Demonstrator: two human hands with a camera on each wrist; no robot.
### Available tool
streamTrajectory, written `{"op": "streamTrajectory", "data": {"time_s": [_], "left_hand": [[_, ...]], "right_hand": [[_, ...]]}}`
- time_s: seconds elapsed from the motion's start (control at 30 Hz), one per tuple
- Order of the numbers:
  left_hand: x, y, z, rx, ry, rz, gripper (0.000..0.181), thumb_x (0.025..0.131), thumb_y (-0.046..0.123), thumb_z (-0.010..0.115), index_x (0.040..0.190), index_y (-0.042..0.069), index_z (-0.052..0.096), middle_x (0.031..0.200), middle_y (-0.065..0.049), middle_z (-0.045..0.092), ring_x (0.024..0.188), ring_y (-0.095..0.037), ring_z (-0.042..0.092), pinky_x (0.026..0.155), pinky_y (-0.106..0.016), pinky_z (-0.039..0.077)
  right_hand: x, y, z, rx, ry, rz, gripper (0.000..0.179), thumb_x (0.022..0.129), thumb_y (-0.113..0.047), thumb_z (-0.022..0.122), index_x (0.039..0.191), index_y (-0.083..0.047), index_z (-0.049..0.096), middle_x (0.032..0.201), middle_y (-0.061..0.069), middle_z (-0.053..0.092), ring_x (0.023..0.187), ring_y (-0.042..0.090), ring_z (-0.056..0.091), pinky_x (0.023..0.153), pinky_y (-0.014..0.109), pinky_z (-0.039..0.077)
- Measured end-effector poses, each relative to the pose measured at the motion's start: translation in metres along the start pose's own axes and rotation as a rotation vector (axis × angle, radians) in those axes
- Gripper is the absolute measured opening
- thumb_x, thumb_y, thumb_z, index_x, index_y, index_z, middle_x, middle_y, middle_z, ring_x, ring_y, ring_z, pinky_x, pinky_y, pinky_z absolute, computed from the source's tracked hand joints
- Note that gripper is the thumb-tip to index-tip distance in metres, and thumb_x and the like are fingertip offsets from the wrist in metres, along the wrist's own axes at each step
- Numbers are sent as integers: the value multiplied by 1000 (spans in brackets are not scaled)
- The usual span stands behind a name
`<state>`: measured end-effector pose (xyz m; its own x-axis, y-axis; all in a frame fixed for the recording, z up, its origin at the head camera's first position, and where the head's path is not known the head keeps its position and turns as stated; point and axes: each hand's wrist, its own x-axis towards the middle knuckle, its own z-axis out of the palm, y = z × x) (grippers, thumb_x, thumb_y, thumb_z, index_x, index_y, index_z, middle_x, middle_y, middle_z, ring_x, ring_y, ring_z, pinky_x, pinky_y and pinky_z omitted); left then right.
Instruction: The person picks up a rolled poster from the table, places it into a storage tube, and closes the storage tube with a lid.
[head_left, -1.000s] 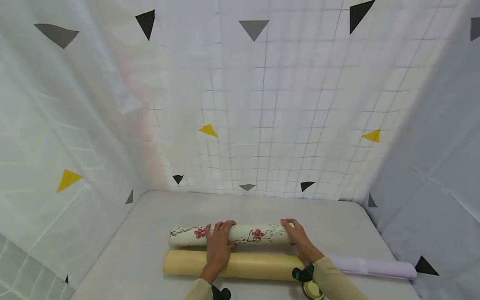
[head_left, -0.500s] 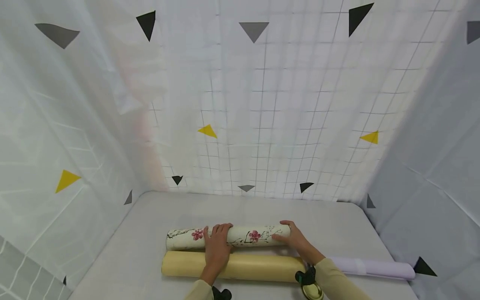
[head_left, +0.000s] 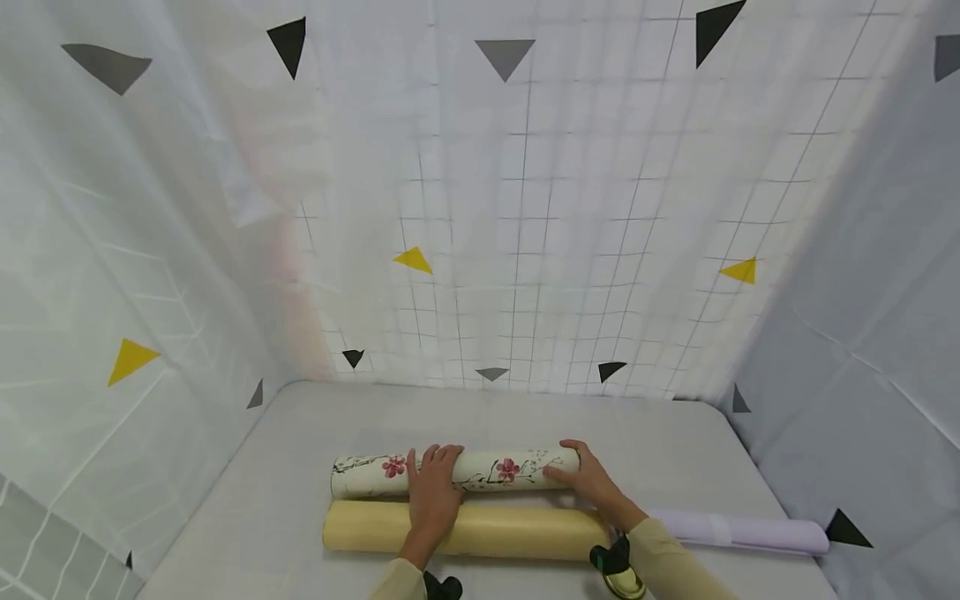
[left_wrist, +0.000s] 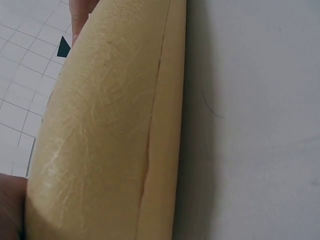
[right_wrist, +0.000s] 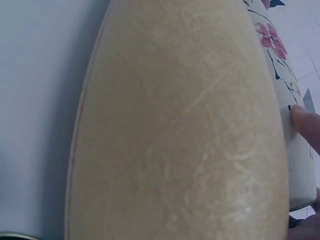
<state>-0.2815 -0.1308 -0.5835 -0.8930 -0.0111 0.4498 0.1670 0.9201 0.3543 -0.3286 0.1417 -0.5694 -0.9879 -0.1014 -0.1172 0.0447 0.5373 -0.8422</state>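
A white wallpaper roll (head_left: 480, 471) with pink blossoms and dark twigs lies crosswise on the table. My left hand (head_left: 435, 496) grips it left of its middle, fingers over the top. At its right end my right hand (head_left: 596, 479) holds it, with the thumb on the near side and the fingers behind. In the right wrist view the thumb (right_wrist: 306, 127) presses on the printed surface near that end. Just nearer, a yellow wallpaper roll (head_left: 525, 533) lies alongside, under both forearms. It fills most of both wrist views, and its long paper edge shows in the left wrist view.
A lilac roll (head_left: 757, 531) extends to the right from behind the right forearm. A round gold-coloured object (head_left: 626, 585) lies by the right wrist, partly covered. White sheeting (head_left: 487, 208) with triangle marks walls in the table (head_left: 600, 417) at the back and sides.
The floral roll has shifted slightly left and toward me. My right thumb has come up onto its near side. In the last half second both hands have stayed almost still.
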Motion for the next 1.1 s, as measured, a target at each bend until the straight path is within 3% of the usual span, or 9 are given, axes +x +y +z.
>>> {"op": "streamTrajectory", "data": {"time_s": [0.1, 0.17, 0.3, 0.37, 0.57, 0.67, 0.8, 0.97, 1.1], "left_hand": [[-1, 0, 0, 6, -11, -5, 66, 72, -2, 79, 135, 12, 65, 135, -7, 69, 135, -35, 56, 121, -67, 29], [-1, 1, 0, 9, -14, -10, 65, 75, 2, 81, 137, 11, 64, 138, -8, 67, 138, -36, 55, 121, -67, 29], [-2, 1, 2, 13, -10, -13, 64, 78, -1, 75, 139, 10, 62, 141, -10, 65, 139, -37, 53, 121, -68, 29], [-1, -1, 4, 20, 3, -10, 65, 75, -5, 71, 138, 10, 62, 140, -10, 65, 138, -37, 54, 120, -68, 29], [3, -4, 3, -10, 52, -1, 66, 72, -9, 66, 135, 9, 64, 137, -12, 67, 135, -39, 56, 119, -69, 29], [3, -3, 3, -26, 53, -1, 65, 72, -10, 64, 135, 8, 64, 137, -12, 67, 135, -39, 55, 119, -70, 28], [2, -1, 3, -12, 28, -14, 64, 75, -8, 63, 136, 9, 64, 138, -11, 67, 136, -38, 55, 120, -69, 28], [2, -1, 2, 8, 10, -24, 63, 77, -7, 64, 138, 10, 63, 139, -10, 66, 138, -37, 54, 121, -67, 29], [2, -1, 3, -28, 42, -16, 63, 75, -10, 66, 134, 11, 64, 136, -9, 67, 137, -35, 55, 120, -68, 30]], "right_hand": [[-4, -1, 0, -59, 65, -83, 70, 90, -25, 77, 146, 3, 45, 139, 33, 53, 124, 44, 54, 103, 59, 45], [-7, 0, 2, -85, 160, -187, 58, 92, -17, 73, 141, 3, 50, 139, 33, 51, 125, 48, 50, 103, 62, 43], [-16, -8, 9, -91, 285, -435, 34, 91, -1, 67, 125, -2, 62, 128, 21, 60, 115, 39, 54, 97, 51, 46], [-19, -13, 13, -117, 246, -570, 28, 91, 4, 66, 117, -4, 65, 117, 13, 65, 104, 31, 59, 89, 41, 51], [-28, -19, 26, -278, -75, -850, 20, 94, -3, 68, 113, -8, 65, 109, 5, 69, 95, 20, 64, 82, 31, 57], [-32, -18, 31, -367, -175, -863, 24, 97, -24, 70, 117, -13, 63, 115, 1, 68, 99, 20, 65, 83, 29, 56], [-37, -15, 35, -448, -262, -857, 47, 93, -51, 71, 123, -16, 61, 120, -2, 65, 103, 18, 65, 86, 27, 55], [-36, -12, 36, -501, -290, -853, 59, 89, -61, 70, 127, -17, 60, 122, -4, 65, 108, 16, 65, 92, 29, 56], [-37, -11, 35, -553, -284, -837, 60, 90, -64, 67, 130, -20, 60, 124, -6, 65, 111, 14, 65, 93, 31, 56]]}}
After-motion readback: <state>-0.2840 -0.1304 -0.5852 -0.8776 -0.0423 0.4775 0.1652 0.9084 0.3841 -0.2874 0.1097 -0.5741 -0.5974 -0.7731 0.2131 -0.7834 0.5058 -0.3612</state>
